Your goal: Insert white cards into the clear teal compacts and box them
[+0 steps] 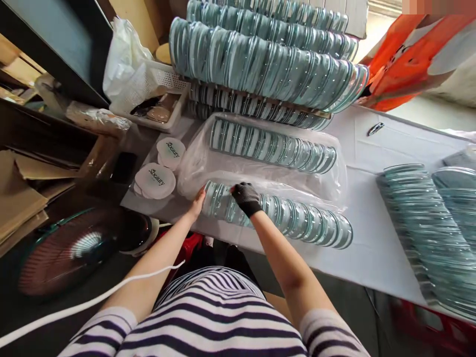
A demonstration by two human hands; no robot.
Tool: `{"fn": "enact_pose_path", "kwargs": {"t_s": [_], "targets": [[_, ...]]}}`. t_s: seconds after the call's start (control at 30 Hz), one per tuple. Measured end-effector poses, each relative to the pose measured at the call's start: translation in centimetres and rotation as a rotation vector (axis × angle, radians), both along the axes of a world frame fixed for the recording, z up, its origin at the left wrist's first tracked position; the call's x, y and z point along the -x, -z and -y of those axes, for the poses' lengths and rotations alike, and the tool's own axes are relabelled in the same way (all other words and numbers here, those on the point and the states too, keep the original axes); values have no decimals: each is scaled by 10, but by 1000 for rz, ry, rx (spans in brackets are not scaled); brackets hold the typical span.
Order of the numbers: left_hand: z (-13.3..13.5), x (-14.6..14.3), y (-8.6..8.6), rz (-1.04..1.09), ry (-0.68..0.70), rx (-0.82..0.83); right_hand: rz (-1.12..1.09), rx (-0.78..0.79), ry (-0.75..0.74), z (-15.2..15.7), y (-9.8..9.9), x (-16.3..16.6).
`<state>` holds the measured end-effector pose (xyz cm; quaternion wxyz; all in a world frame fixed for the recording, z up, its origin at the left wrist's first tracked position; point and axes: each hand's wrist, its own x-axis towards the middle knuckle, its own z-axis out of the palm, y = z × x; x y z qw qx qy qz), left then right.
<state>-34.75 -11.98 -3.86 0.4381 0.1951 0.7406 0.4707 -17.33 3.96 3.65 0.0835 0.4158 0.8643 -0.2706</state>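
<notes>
A row of round glass discs point(292, 216) with greenish edges stands on edge along the table's near side. My bare left hand point(198, 203) lies against the row's left end, its fingers stretched along the last disc and partly hidden. My right hand point(246, 197), in a black glove, is closed over the top of the row, left of its middle. Whatever its fingertips pinch there cannot be made out. Just beyond, a second row of glass discs point(273, 146) lies in a clear plastic bag point(193, 161) spread over the table.
Tall stacks of glass discs point(267, 64) stand at the back. More rows point(427, 233) fill the right side. White round pieces with lettering point(154, 181) lie at left, near a white basket point(167, 79). A fan point(70, 253) stands at lower left; a white cable point(92, 301) crosses in front.
</notes>
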Motion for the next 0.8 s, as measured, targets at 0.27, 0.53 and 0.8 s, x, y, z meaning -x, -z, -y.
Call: {"fn": "enact_pose_path", "kwargs": {"t_s": [0.27, 0.53, 0.8], "targets": [[1, 6, 7, 95, 134, -46, 396, 127, -518, -12, -9, 150], [-2, 5, -6, 147, 218, 30, 222, -18, -338, 55, -18, 91], [-8, -1, -7, 130, 136, 68, 211, 64, -121, 150, 17, 47]]}}
